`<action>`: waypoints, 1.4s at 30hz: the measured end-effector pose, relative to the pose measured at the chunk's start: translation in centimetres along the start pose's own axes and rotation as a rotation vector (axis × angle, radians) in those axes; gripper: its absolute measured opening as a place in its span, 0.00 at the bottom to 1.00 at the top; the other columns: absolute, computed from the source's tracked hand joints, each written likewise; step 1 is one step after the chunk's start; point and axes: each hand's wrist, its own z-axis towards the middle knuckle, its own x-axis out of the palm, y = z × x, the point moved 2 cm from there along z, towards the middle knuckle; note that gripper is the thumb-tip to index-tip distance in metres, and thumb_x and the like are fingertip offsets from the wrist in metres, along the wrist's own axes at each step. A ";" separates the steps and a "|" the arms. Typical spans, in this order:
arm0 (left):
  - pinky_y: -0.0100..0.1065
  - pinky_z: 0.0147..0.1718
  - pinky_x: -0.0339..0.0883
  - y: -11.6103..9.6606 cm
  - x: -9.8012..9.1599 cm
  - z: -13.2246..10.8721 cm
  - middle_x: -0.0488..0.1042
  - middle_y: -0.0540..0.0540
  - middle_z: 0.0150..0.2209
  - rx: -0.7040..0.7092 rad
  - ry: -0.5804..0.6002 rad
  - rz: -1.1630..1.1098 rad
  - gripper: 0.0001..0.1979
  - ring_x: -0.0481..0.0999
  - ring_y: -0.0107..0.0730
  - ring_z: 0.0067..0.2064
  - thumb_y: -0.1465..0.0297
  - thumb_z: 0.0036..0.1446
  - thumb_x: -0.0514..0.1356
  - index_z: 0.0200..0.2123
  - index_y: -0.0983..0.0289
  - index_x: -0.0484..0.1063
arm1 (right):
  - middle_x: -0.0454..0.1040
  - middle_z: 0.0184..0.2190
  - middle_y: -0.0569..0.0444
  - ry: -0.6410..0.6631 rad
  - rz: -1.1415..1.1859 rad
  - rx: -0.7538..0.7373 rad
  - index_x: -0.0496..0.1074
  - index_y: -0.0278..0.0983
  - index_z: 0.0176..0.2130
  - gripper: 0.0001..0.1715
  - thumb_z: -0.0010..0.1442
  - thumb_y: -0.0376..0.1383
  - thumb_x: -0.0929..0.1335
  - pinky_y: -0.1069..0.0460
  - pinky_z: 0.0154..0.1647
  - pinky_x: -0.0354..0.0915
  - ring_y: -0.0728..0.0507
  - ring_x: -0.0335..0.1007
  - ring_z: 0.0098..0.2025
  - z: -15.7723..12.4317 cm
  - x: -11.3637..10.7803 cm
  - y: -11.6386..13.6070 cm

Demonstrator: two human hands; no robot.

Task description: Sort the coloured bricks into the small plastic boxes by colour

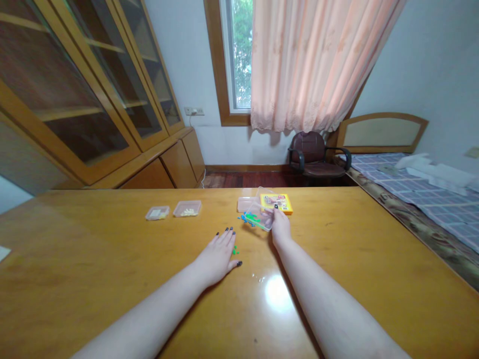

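My right hand grips the edge of a clear plastic box, which is tilted over the table. Small blue and green plastic pieces lie in and just beside that box. My left hand rests flat and palm down on the table, with its fingers apart and nothing in it. A few green bits lie just beyond its thumb side. Behind the tilted box are a yellow printed package and a pale pink translucent container.
Two small clear tubs with pale contents stand on the wide wooden table. A glass-fronted cabinet is at the left. A dark chair and a bed are beyond the table's far right.
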 end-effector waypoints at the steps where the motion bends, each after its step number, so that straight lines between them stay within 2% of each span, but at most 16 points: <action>1: 0.45 0.58 0.46 0.3 0.4 0.1 0.51 0.65 0.61 0.040 -0.013 -0.005 0.31 0.50 0.43 0.62 0.57 0.55 0.52 0.58 0.67 0.55 | 0.74 0.20 0.54 0.002 -0.004 0.000 0.69 0.35 0.27 0.17 0.50 0.47 0.64 0.55 0.13 0.55 0.52 0.57 0.12 0.0 0.0 -0.1; 3: 0.43 0.59 0.45 0.9 1.0 0.3 0.52 0.61 0.61 0.104 -0.048 -0.035 0.29 0.51 0.39 0.62 0.58 0.57 0.50 0.59 0.64 0.54 | 0.74 0.19 0.55 0.000 -0.010 -0.002 0.69 0.35 0.27 0.18 0.50 0.47 0.64 0.55 0.13 0.55 0.51 0.57 0.12 0.1 0.0 -0.2; 6: 0.42 0.60 0.44 1.0 1.5 0.7 0.50 0.59 0.62 0.119 -0.064 -0.075 0.29 0.48 0.36 0.62 0.58 0.58 0.48 0.60 0.63 0.51 | 0.72 0.17 0.55 -0.001 -0.020 -0.003 0.70 0.34 0.26 0.18 0.50 0.47 0.64 0.55 0.14 0.54 0.51 0.56 0.12 0.0 0.0 -0.2; 9: 0.44 0.60 0.42 0.2 1.8 1.3 0.49 0.59 0.62 0.113 -0.056 -0.092 0.29 0.47 0.37 0.63 0.58 0.59 0.46 0.60 0.64 0.50 | 0.73 0.17 0.54 0.004 -0.028 -0.013 0.70 0.34 0.26 0.18 0.50 0.46 0.64 0.54 0.14 0.54 0.51 0.56 0.12 -0.1 0.1 -0.1; 13: 0.43 0.60 0.43 -0.7 1.9 2.3 0.51 0.57 0.61 0.160 -0.045 -0.130 0.25 0.50 0.34 0.62 0.63 0.60 0.44 0.60 0.63 0.52 | 0.74 0.19 0.53 0.010 -0.009 -0.012 0.71 0.34 0.27 0.17 0.50 0.46 0.64 0.55 0.14 0.54 0.51 0.56 0.12 0.1 0.1 -0.1; 17: 0.41 0.58 0.48 -0.3 1.2 2.8 0.55 0.58 0.60 0.188 -0.093 -0.129 0.23 0.53 0.35 0.61 0.64 0.59 0.47 0.58 0.62 0.55 | 0.74 0.20 0.53 0.012 0.010 -0.003 0.70 0.34 0.28 0.16 0.51 0.45 0.63 0.55 0.13 0.54 0.52 0.56 0.12 0.4 0.1 -0.4; 21: 0.43 0.52 0.55 -0.1 -0.3 2.8 0.63 0.62 0.53 0.160 -0.187 0.045 0.23 0.61 0.43 0.55 0.60 0.56 0.51 0.52 0.65 0.61 | 0.75 0.21 0.53 0.014 0.002 0.000 0.70 0.34 0.28 0.16 0.52 0.44 0.63 0.56 0.13 0.54 0.52 0.57 0.12 0.6 0.1 -0.6; 25: 0.43 0.41 0.62 -0.9 -1.0 3.1 0.69 0.62 0.39 0.094 -0.095 0.224 0.16 0.69 0.44 0.43 0.60 0.58 0.49 0.40 0.65 0.66 | 0.75 0.21 0.53 0.009 -0.011 -0.016 0.71 0.33 0.28 0.17 0.51 0.45 0.63 0.56 0.13 0.54 0.52 0.58 0.13 0.7 0.1 -0.9; 30: 0.41 0.31 0.66 -1.5 -0.3 3.6 0.70 0.60 0.34 0.044 0.070 0.265 0.12 0.73 0.42 0.34 0.69 0.59 0.44 0.39 0.64 0.65 | 0.75 0.21 0.53 0.012 -0.017 -0.031 0.71 0.34 0.29 0.17 0.51 0.45 0.63 0.56 0.14 0.55 0.51 0.61 0.15 0.7 0.0 -1.0; 36: 0.42 0.26 0.67 -1.6 -0.5 3.5 0.70 0.60 0.31 0.076 0.076 0.319 0.12 0.74 0.46 0.31 0.72 0.58 0.44 0.38 0.65 0.65 | 0.74 0.20 0.53 0.008 -0.044 -0.020 0.70 0.34 0.28 0.17 0.50 0.45 0.63 0.55 0.14 0.54 0.51 0.58 0.14 0.4 0.0 -0.6; 42: 0.42 0.27 0.67 -1.4 -0.5 3.8 0.70 0.61 0.30 0.115 0.096 0.287 0.11 0.75 0.44 0.30 0.77 0.54 0.46 0.37 0.66 0.65 | 0.72 0.17 0.55 0.004 -0.076 -0.015 0.69 0.34 0.26 0.19 0.49 0.49 0.64 0.55 0.15 0.54 0.51 0.57 0.13 -0.1 0.0 0.0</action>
